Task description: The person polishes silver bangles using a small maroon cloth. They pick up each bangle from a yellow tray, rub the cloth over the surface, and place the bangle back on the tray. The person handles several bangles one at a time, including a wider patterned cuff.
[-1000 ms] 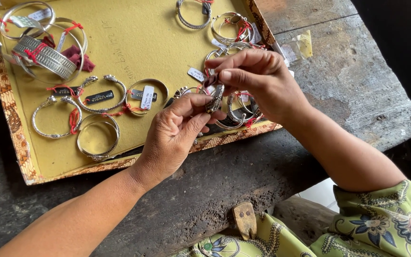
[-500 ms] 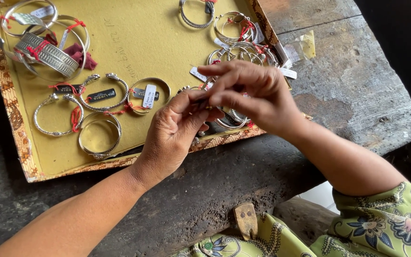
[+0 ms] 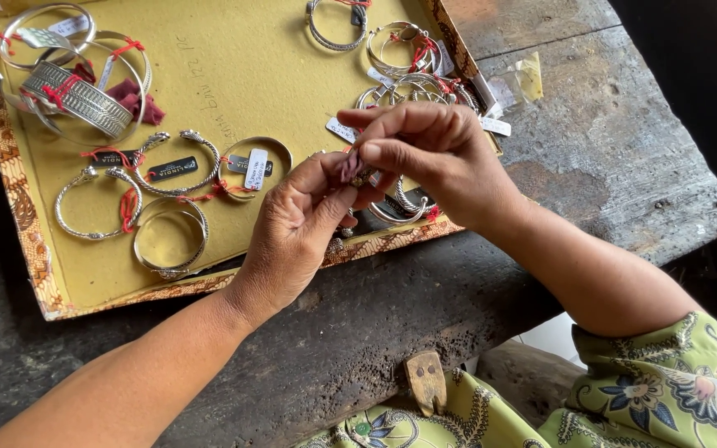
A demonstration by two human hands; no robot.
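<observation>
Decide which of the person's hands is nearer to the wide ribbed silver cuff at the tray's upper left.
Left. The left hand lies over the tray's lower middle, closer to the wide ribbed cuff. The right hand sits farther right, near the tray's right edge.

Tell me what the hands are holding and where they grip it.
Both the left hand and right hand pinch a small silver piece between fingertips; which part is gripped cannot be told.

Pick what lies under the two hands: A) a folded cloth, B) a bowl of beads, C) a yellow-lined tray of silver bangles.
C: the left hand and right hand meet over a yellow-lined tray holding silver bangles.
</observation>
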